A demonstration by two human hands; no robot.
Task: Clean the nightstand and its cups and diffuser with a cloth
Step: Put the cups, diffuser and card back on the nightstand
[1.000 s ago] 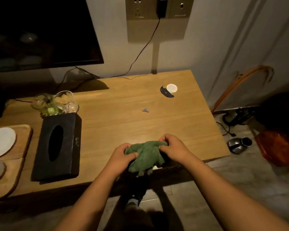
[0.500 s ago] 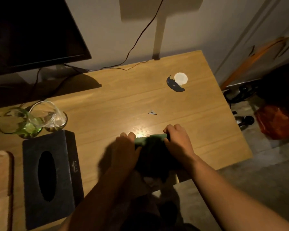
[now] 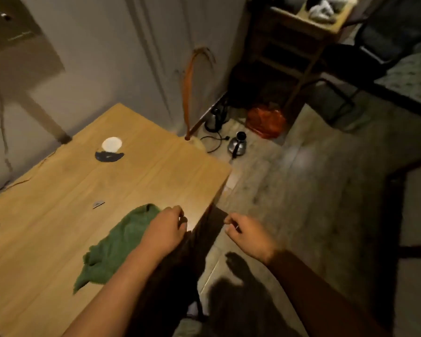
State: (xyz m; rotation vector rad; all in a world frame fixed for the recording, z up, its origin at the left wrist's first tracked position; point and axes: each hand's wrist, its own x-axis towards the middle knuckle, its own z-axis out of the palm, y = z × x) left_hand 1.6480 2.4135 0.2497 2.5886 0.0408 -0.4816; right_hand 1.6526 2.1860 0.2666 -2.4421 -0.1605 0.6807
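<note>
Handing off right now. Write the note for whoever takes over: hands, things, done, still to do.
Left hand: over the right edge of the green cloth, fingers loosely curled; grip on it unclear.
Right hand: off the nightstand, above the floor, loosely curled, holding nothing.
Cloth lies spread on the top; cups and diffuser out of view.
Done: nothing provable; white disc, dark patch and small scrap sit on the top.
To do: wipe top, cups, diffuser.

Cloth (image 3: 117, 249) edge beneath left hand (image 3: 164, 233); nightstand (image 3: 58, 190) partly off-frame at left
</note>
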